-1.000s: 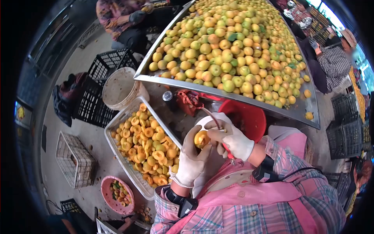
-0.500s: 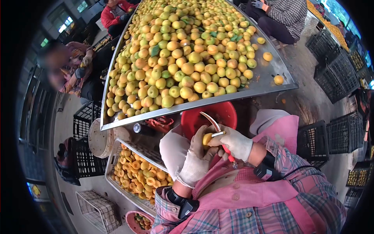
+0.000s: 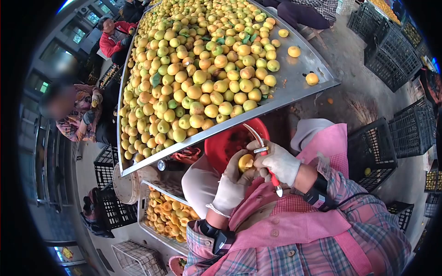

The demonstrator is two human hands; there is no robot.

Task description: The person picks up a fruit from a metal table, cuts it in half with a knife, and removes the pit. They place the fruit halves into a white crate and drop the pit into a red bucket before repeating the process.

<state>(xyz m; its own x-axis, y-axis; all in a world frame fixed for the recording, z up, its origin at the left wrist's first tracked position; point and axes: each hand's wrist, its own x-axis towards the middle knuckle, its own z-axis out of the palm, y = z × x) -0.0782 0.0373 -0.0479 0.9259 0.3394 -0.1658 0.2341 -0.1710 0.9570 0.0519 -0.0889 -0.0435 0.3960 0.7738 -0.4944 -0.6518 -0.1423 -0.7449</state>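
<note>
My left hand point(image 3: 231, 185), in a whitish work glove, is closed around a yellow apricot point(image 3: 246, 162) with a pale cut area on its right side. My right hand point(image 3: 283, 164), gloved too, grips a red-handled curved knife point(image 3: 275, 178). Its thin hooked blade points up and away from me, just right of the apricot. Both hands are close together above my lap, in front of a red basin point(image 3: 212, 146) with dark bits inside.
A metal-rimmed table point(image 3: 307, 88) heaped with whole apricots point(image 3: 198, 87) stands ahead. At my left, a white crate point(image 3: 143, 214) holds halved apricots point(image 3: 168, 216). Black crates point(image 3: 374, 149) line the right side. A person in red point(image 3: 113, 39) and others sit around the table.
My right hand has drawn the knife off the apricot, and its blade now stands more upright. A cut patch shows on the fruit. My view has shifted slightly.
</note>
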